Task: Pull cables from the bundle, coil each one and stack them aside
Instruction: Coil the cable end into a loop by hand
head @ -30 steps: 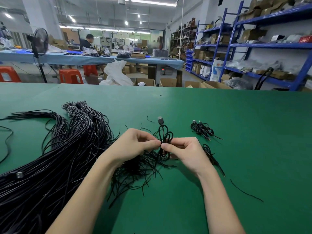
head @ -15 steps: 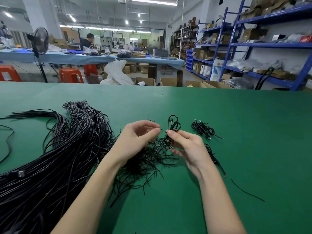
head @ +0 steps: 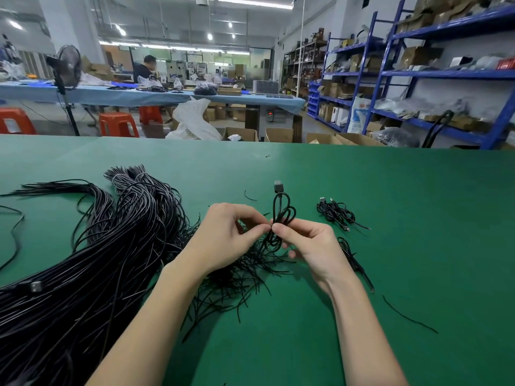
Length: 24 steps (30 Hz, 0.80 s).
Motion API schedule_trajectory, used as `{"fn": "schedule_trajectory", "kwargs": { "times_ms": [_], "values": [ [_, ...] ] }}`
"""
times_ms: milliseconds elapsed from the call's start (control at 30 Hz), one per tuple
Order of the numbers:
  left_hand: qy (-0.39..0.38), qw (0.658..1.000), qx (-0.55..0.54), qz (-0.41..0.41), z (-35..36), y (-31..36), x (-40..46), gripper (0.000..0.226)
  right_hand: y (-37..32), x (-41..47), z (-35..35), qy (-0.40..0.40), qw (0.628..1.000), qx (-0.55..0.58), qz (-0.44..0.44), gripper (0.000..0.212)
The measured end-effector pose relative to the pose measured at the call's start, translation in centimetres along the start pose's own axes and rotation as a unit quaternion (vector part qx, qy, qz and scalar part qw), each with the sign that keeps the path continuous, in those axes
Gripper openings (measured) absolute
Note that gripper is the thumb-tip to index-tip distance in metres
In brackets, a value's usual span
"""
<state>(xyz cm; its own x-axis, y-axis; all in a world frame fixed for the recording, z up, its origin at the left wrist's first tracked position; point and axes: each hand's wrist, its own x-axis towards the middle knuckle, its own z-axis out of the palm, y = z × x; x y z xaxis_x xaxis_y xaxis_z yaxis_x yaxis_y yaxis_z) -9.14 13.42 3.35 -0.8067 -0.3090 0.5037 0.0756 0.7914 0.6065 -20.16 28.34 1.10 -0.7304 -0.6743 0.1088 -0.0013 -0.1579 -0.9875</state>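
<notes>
A thick bundle of black cables (head: 92, 263) sprawls over the left of the green table (head: 390, 190). Its loose ends fan out under my hands. Over the table's middle, my right hand (head: 312, 246) pinches a small coiled black cable (head: 282, 215) at its waist, loops standing up and a grey plug (head: 278, 186) pointing away from me. My left hand (head: 225, 235) meets it fingertip to fingertip and grips the same coil. A stack of coiled cables (head: 335, 214) lies to the right. Another coiled cable (head: 354, 260) lies just behind my right wrist.
Short black wire ties lie loose on the cloth, one (head: 408, 316) at the right and one (head: 249, 196) beyond my hands. A stray cable (head: 15, 235) curves at the far left edge. Beyond the table are cardboard boxes, orange stools, a fan and blue shelving.
The coil turned between my fingers: half a second ago its loops stood up without the plug showing, and now the grey plug points up and away again. My left fingertips closed back onto the coil.
</notes>
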Motion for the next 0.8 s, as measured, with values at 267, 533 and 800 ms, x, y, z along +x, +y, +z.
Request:
{"fn": "schedule_trajectory", "kwargs": {
  "times_ms": [267, 533, 800],
  "values": [
    [-0.124, 0.919, -0.314, -0.204, -0.9, -0.1, 0.0, 0.019, -0.1, -0.1, 0.6, -0.036, 0.996, 0.085, 0.009, 0.019],
    [-0.203, 0.76, -0.512, -0.344, 0.1, -0.1, -0.5, 0.029, 0.3, -0.3, -0.5, -0.095, 0.99, 0.084, 0.065, 0.029],
    [-0.2, 0.719, -0.562, -0.355, 0.7, -0.6, -0.5, 0.015, -0.1, -0.1, -0.4, -0.097, 0.993, 0.033, 0.051, 0.029]
  ]
}}
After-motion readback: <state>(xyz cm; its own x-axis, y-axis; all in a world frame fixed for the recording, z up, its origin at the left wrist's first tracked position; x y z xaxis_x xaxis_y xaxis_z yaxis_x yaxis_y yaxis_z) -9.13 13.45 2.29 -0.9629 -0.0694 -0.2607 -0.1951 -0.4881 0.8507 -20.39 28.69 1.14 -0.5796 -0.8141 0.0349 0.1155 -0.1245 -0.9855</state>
